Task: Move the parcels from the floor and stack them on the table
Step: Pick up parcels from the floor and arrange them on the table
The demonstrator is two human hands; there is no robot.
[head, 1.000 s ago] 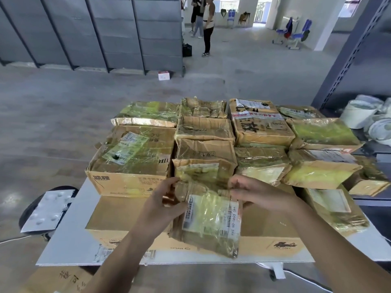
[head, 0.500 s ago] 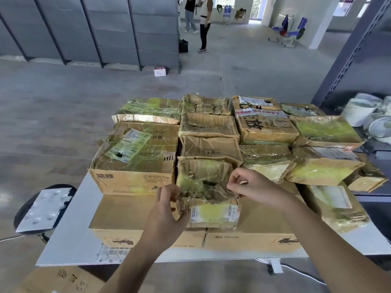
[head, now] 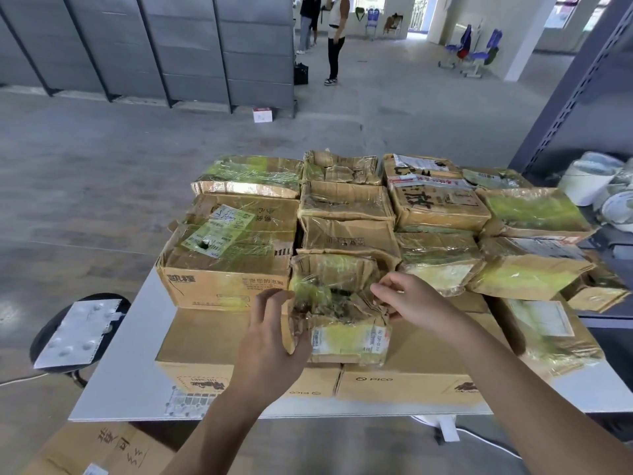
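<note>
The small parcel (head: 342, 323) sat on top of the flat PICO boxes (head: 421, 354), close to the front edge of the white table (head: 130, 382) and about halfway along it. It was a squashed brown box wrapped in shiny tape. Its long side ran from left to right, the same way as the table's front edge. Its face with the white and yellow label pointed at the person, and its torn, crumpled top pointed up. The left hand (head: 270, 337) held the parcel's left end, with the thumb on the front face and the fingers curled over near the top. The right hand (head: 411, 299) pinched the crumpled top edge at the parcel's right end. Just behind the parcel, more taped parcels (head: 346, 234) lay in rows going to the table's back edge. A big brown box (head: 226, 269) stood just to the left of the small parcel. Off the table's left edge stood a black stool (head: 44, 341) with a bumpy white sheet (head: 82, 334) on it. One more cardboard box (head: 89, 450) lay on the floor below the table's front left corner.
</note>
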